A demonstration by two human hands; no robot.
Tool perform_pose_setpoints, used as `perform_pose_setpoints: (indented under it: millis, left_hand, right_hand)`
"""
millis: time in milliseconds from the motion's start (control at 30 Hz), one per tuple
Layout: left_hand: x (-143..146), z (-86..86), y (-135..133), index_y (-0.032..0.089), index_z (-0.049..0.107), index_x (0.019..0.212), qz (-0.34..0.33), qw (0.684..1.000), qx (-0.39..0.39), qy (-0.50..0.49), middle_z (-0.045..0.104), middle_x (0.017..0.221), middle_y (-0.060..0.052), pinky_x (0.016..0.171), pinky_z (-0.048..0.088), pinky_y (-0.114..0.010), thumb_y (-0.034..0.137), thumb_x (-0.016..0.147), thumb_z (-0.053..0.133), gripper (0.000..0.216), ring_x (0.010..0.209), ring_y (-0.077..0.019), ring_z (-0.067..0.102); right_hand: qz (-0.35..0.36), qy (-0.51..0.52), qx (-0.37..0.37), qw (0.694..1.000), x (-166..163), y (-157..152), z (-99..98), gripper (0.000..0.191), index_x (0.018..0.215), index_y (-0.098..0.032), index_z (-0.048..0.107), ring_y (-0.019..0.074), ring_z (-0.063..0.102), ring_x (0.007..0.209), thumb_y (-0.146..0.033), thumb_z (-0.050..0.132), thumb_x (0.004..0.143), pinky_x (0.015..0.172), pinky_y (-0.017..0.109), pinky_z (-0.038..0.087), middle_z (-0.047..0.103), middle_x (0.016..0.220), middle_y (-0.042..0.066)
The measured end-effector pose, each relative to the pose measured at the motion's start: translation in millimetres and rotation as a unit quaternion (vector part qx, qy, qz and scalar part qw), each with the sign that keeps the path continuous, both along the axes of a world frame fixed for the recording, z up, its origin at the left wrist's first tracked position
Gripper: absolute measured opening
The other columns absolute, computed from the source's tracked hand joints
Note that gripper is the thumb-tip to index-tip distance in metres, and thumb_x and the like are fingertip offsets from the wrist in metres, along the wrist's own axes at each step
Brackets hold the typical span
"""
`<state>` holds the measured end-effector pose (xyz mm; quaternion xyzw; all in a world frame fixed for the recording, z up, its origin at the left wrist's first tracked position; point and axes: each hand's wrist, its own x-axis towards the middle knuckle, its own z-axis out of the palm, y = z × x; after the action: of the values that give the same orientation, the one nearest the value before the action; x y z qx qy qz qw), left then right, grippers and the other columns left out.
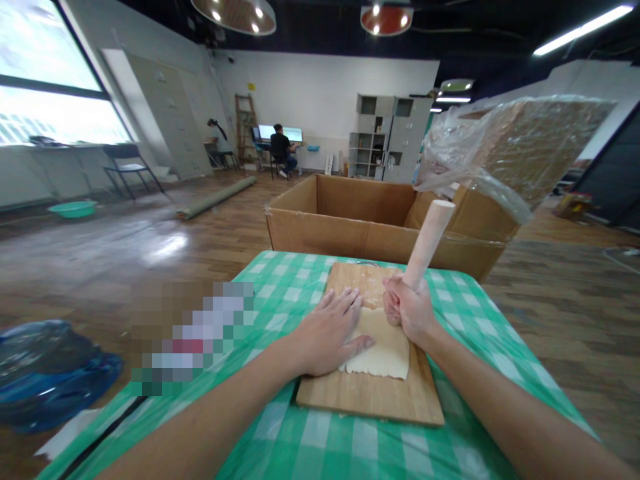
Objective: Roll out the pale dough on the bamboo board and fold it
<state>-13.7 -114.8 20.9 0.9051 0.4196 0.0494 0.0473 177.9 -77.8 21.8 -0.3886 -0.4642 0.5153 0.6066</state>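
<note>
Fingers of your right hand [413,310] clenched around a pale wooden rolling pin [429,241]; pin tilted, upper end leaning to the right and away from you. Lower end sits by the dough's far right corner; contact cannot be told. Your left hand [327,337]: fingers extended, nothing grasped, palm down over the left side of the dough [385,347], thumb lying across it. Dough: flat sheet, roughly rectangular, near edge ragged, resting on the wooden cutting board [370,400]. Board lies on a green-and-white checked tablecloth [280,293]. Open cardboard box [340,230] stands just beyond the table.
</note>
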Motion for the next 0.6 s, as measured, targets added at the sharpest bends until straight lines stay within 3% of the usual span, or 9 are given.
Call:
perform_pose_setpoints:
  millis: [200,400,600]
  left_hand:
    - [0.5,-1.1,0.4,0.01,0.024,0.161,0.004,1.0,-0.005,-0.001,0.021,0.169,-0.017,0.128,0.008,-0.048,0.069,0.103,0.019,0.083,0.159,-0.0291,0.012]
    - [-0.5,-0.8,-1.3,0.01,0.028,0.16,0.013,1.0,-0.002,-0.029,0.026,0.168,-0.018,0.127,0.01,-0.048,0.068,0.102,0.023,0.082,0.158,-0.0299,0.017]
    - [-0.8,-5.1,-1.1,0.009,0.036,0.156,0.107,0.992,-0.002,-0.062,0.026,0.167,-0.02,0.125,0.017,-0.054,0.067,0.101,0.031,0.08,0.156,-0.0372,0.019]
  right_hand:
    - [-0.004,0.02,0.009,1.0,4.9,3.4,-1.7,0.044,0.048,-0.024,0.042,0.0083,0.034,0.028,-0.036,0.075,0.074,0.03,0.022,0.024,0.039,0.036,-0.007]
    - [0.001,0.049,0.045,0.998,16.0,5.7,19.2,0.041,0.052,-0.022,0.047,0.009,0.042,0.037,-0.033,0.079,0.075,0.038,0.022,0.035,0.046,0.042,-0.006]
    - [-0.01,0.062,0.045,0.997,13.4,5.2,39.3,0.04,0.051,-0.022,0.046,0.0093,0.041,0.036,-0.03,0.077,0.076,0.038,0.024,0.035,0.043,0.041,-0.006]
